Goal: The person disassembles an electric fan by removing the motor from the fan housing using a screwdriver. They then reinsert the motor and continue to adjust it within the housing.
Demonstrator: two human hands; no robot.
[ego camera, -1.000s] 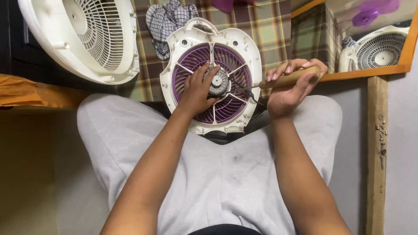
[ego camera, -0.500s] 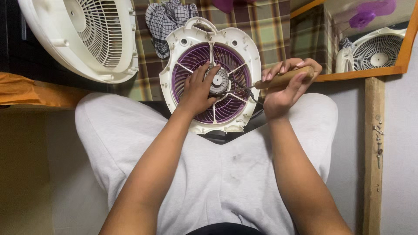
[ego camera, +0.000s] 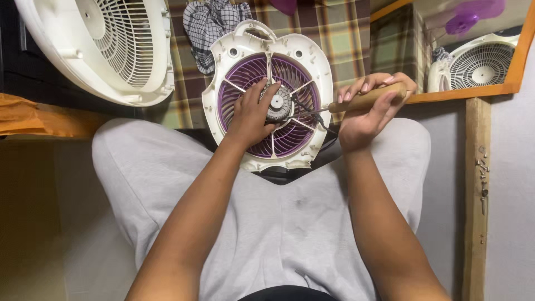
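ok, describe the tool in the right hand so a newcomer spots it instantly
Start at the white fan housing with the purple grille on the person's lap. Just right of it, the right hand grips a screwdriver, its thin dark shaft pointing left at the metal motor hub. Its tan wooden handle is the only one here.

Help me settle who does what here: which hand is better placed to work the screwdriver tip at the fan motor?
Probably the right hand: it already grips the wooden-handled screwdriver, tip at the motor. The left hand rests on the motor, steadying it.
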